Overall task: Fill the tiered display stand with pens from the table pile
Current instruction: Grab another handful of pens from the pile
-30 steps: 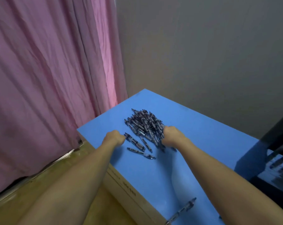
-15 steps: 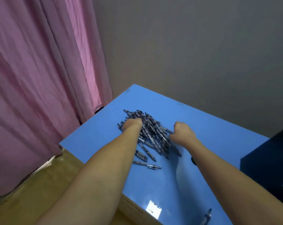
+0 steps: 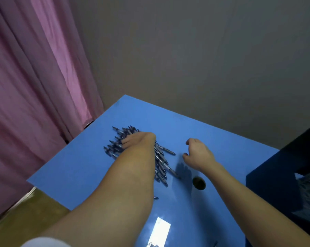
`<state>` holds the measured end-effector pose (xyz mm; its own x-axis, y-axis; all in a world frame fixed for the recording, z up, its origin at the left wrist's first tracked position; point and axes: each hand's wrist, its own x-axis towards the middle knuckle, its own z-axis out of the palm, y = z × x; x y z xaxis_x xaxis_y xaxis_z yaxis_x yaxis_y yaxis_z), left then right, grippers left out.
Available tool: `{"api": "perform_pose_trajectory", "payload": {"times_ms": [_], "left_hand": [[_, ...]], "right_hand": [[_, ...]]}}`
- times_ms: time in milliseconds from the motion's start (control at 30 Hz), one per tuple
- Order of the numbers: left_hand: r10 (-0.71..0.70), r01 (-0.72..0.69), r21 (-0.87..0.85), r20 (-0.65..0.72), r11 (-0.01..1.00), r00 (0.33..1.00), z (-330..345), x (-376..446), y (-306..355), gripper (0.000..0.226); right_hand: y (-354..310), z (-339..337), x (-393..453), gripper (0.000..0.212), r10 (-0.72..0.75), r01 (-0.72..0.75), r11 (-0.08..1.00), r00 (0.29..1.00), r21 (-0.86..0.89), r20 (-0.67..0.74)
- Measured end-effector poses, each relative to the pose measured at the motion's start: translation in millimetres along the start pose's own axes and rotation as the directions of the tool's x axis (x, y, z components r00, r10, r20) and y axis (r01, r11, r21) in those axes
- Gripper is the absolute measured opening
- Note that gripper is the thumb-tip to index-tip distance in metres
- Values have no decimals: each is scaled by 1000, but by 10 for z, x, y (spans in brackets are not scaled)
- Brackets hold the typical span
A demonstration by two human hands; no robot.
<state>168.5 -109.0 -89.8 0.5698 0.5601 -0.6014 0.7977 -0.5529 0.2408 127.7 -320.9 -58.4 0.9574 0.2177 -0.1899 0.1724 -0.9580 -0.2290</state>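
Head view: the left hand (image 3: 139, 141) now lies on top of the loose pile of dark, slim ballpoint pens (image 3: 133, 150) on the glossy blue tabletop (image 3: 76, 168), where half a second ago it was only arriving at the pile's near edge and a second ago it sat closed at the left fringe. Its fingers (image 3: 128, 142) point down into the pens, but whether they have closed round any cannot be told, since the back of the hand and the forearm cover the contact. The right hand (image 3: 197, 154) has come off the pile and hangs just to its right, above the bare blue surface, fingers loosely curled and holding nothing; earlier it rested against the right edge of the pens. This reads as the gathering step passing to the left hand, with the right hand free to receive or carry. The pile remains large, so the filling appears to be at an early or middle stage. The dark tiered display stand (image 3: 293, 172) shows only as a black edge at the right, well apart from the pile; its tiers cannot be made out. A round brown hole (image 3: 199, 183) sits in the tabletop near the right wrist. No brand, label or writing is legible; any print on the pens is too small to read.
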Motion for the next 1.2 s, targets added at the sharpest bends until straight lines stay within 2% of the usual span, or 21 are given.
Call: {"api": "perform_pose_trajectory", "payload": {"times_ms": [67, 133, 200, 300, 533, 633, 733, 900, 967, 1067, 1200], "left_hand": [[-155, 155, 28, 17, 988, 988, 108, 245, 72, 79], [-205, 204, -28, -8, 979, 979, 41, 113, 79, 77], [-127, 129, 22, -92, 991, 988, 7, -11, 86, 68], [-63, 67, 59, -73, 996, 995, 31, 32, 52, 60], [-56, 35, -207, -99, 978, 993, 5, 153, -21, 49], [-77, 28, -273, -172, 962, 982, -45, 123, -112, 37], [-54, -31, -439, -180, 898, 982, -29, 66, -149, 31], [-51, -87, -623, -201, 777, 978, 35, -29, -198, 18], [-58, -88, -686, -187, 722, 981, 56, -55, -227, 20], [-56, -103, -735, -189, 671, 980, 80, -98, -282, 28], [-7, -135, -759, -181, 636, 983, 107, -127, -380, 25]], "right_hand": [[16, -4, 44, 47, -8, 8, 1000, 1000, 10, 1], [14, -8, 95, 48, -13, 13, 1000, 1000, 21, 4], [-9, -12, 145, 48, -21, 21, 999, 1000, 35, 4], [-63, -7, 206, 48, -33, 33, 998, 999, 53, 12], [-154, 16, 304, 48, -48, 46, 997, 998, 66, 29], [-165, 15, 318, 47, -50, 48, 997, 998, 65, 33], [-156, 41, 315, 46, -47, 45, 996, 998, 72, 37], [-133, 93, 264, 45, -50, 46, 994, 998, 104, 43], [-121, 107, 236, 46, -54, 48, 992, 997, 114, 48], [-102, 114, 189, 46, -57, 50, 991, 997, 125, 49], [-76, 112, 129, 45, -58, 52, 991, 997, 124, 47]]}}
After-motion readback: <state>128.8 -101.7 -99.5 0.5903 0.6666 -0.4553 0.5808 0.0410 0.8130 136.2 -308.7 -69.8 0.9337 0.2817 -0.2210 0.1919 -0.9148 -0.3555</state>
